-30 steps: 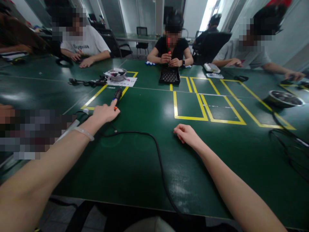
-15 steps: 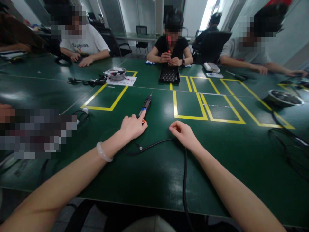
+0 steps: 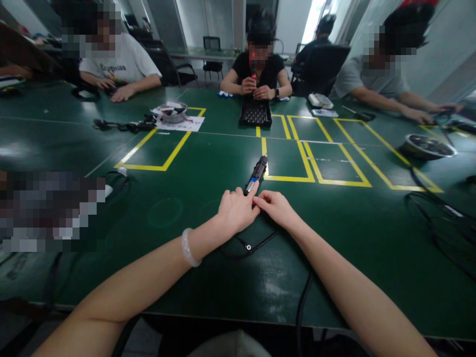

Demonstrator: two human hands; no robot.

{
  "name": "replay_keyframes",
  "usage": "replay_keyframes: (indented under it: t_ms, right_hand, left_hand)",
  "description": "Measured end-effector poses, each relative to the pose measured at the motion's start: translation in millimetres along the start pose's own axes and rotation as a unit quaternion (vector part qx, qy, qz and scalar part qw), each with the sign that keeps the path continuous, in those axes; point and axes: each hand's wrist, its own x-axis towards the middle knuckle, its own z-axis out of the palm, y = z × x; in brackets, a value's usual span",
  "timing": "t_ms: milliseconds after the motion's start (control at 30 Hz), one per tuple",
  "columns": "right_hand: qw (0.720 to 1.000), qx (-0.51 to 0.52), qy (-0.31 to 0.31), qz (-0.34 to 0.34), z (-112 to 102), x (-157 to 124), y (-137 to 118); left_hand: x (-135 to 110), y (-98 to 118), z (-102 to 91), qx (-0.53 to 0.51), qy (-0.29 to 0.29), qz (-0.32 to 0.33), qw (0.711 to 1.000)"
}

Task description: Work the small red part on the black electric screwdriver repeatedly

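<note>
My left hand (image 3: 235, 212) is closed round the rear end of a black electric screwdriver (image 3: 257, 172) that lies on the green table (image 3: 186, 208), its tip pointing away from me. My right hand (image 3: 275, 207) rests beside it with curled fingers, its fingertips touching the tool's rear end next to my left fingers. The tool's black cable (image 3: 256, 245) runs back under both wrists and off the table's near edge. A pale bangle (image 3: 187, 248) sits on my left wrist.
Yellow taped rectangles (image 3: 308, 163) mark the table just beyond the tool. A black tray (image 3: 255, 114) lies in front of the person opposite. A metal bowl on paper (image 3: 171, 113) is far left, another round fan-like part (image 3: 427, 147) far right, loose cables (image 3: 442, 218) at right. Other people sit around.
My left hand has dragged the screwdriver rightward and nearer to me, from the left yellow box to the table's middle. My right hand has closed in and now touches the tool.
</note>
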Motion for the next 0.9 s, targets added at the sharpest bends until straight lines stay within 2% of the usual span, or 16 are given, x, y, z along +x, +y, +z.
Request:
replay_keyframes:
  t_ms: [233,367,533,733,900]
  right_hand:
    - [0.999,0.046,-0.004,0.005,0,0,1]
    - [0.997,0.066,0.014,0.034,1,1,1]
    - [0.991,0.123,0.025,0.053,-8,-1,3]
    - [0.955,0.272,-0.016,0.114,-19,-5,1]
    - [0.947,0.290,-0.056,0.124,-15,-7,1]
  left_hand:
    - [-3,-4,-2.4,-0.014,-0.007,0.012,1.000]
    - [-4,-10,-1.9,-0.033,-0.011,0.026,0.999]
    - [-4,-15,1.9,-0.044,-0.004,0.033,0.998]
    - [-4,-19,6.2,-0.040,0.009,0.038,0.998]
    - [-3,-20,7.6,-0.042,0.014,0.045,0.998]
